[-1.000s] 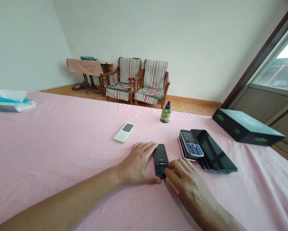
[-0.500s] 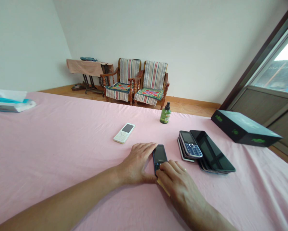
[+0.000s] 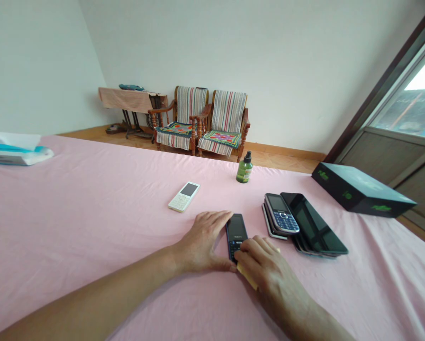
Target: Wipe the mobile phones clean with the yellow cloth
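Note:
A dark keypad mobile phone (image 3: 237,228) lies face up on the pink cloth. My left hand (image 3: 205,242) grips it by its ends, fingertips at the top edge and thumb at the bottom corner. My right hand (image 3: 265,265) is closed on a yellow cloth (image 3: 248,277), mostly hidden under the palm, and its fingers press on the lower keypad. Left of centre lies a white keypad phone (image 3: 184,197), apart from both hands. To the right, a blue-keyed phone (image 3: 282,215) tops a small stack, beside a pile of black smartphones (image 3: 315,225).
A green spray bottle (image 3: 244,168) stands near the far edge of the pink-covered table (image 3: 102,199). At the right sits a black box (image 3: 361,189); a tissue pack (image 3: 16,154) lies far left. Two wooden chairs (image 3: 221,125) are beyond the table.
My right hand has slid slightly right and down over the keypad, uncovering more keys and more of the yellow cloth. My left hand and the phone stay nearly still.

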The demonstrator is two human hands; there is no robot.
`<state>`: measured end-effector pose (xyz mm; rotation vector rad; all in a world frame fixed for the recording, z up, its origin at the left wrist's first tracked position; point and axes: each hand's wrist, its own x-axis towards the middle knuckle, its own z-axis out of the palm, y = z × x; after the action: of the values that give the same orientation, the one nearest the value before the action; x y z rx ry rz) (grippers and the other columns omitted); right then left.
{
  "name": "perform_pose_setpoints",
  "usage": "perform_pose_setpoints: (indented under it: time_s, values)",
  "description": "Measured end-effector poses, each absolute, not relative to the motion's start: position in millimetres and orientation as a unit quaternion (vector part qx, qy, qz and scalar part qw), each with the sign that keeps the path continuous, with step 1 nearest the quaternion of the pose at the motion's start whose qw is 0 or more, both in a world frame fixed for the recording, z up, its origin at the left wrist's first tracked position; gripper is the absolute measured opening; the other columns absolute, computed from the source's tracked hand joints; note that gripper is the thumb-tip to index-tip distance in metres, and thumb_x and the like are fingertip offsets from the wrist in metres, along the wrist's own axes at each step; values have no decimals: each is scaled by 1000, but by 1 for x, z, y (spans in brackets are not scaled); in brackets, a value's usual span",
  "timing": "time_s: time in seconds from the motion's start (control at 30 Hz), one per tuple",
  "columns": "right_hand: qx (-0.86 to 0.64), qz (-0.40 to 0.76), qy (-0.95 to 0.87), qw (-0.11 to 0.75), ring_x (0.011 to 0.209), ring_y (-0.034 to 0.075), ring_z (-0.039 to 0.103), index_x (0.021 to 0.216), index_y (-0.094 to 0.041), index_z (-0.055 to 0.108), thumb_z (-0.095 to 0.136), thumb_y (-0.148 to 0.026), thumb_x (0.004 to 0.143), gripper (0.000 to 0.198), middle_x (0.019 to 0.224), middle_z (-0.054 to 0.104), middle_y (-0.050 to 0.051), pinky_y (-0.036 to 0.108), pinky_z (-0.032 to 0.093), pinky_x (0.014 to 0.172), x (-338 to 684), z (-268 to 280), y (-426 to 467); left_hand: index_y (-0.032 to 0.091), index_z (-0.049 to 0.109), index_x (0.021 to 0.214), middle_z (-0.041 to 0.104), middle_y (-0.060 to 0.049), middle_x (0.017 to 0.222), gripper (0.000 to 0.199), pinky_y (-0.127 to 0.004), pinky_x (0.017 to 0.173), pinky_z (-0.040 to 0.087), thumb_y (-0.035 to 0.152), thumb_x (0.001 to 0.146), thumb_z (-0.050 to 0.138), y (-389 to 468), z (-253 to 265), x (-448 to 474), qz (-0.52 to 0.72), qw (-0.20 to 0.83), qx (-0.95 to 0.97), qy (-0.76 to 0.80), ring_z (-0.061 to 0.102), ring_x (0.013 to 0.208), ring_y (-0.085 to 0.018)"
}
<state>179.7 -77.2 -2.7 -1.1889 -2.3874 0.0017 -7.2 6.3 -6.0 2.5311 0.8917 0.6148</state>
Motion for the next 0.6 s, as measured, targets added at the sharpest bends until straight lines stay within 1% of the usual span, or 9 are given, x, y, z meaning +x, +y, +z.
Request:
perform_pose_setpoints:
  time_s: [0.13,0.2,0.3,0.43,0.5,0.6]
  values:
    - [-431,13,-872,231,74,19,50,78,-17,60,59,-7,88,14,82,59,4,32,36,66,171,-4,-77,18,37,140,47,-15,142,100,-47,108,31,44,57,85,5,-5,-6,222,188,900,324,45,128,-34]
    - [-432,16,-871,232,75,19,50,79,-17,61,58,-7,88,15,82,59,4,32,36,66,170,-5,-77,18,37,140,48,-15,141,99,-48,108,32,42,56,85,4,-4,-6,221,188,900,325,45,128,-34]
    - [-437,10,-868,237,74,19,49,75,-18,59,56,-8,89,17,81,59,4,32,36,66,175,-6,-77,19,36,141,47,-15,142,100,-48,108,31,51,58,84,5,-4,-7,219,191,903,317,45,128,-35]
    - [-461,-8,-851,251,72,19,49,70,-17,59,58,-5,85,19,77,58,4,30,36,63,190,-4,-76,16,36,141,46,-18,143,108,-50,109,29,67,57,79,6,-5,-8,212,186,904,321,42,130,-36]
    - [-478,-10,-843,246,72,19,50,68,-17,58,58,-4,83,20,76,57,4,31,36,62,197,-2,-76,15,36,142,45,-18,144,109,-50,110,29,70,57,78,6,-4,-8,204,184,906,322,42,131,-36]
    - [-493,7,-835,247,73,20,51,68,-18,58,55,-6,84,20,75,57,4,33,38,64,204,-1,-76,14,36,142,44,-19,144,110,-50,110,28,72,58,76,6,-4,-8,199,182,907,322,41,131,-36]
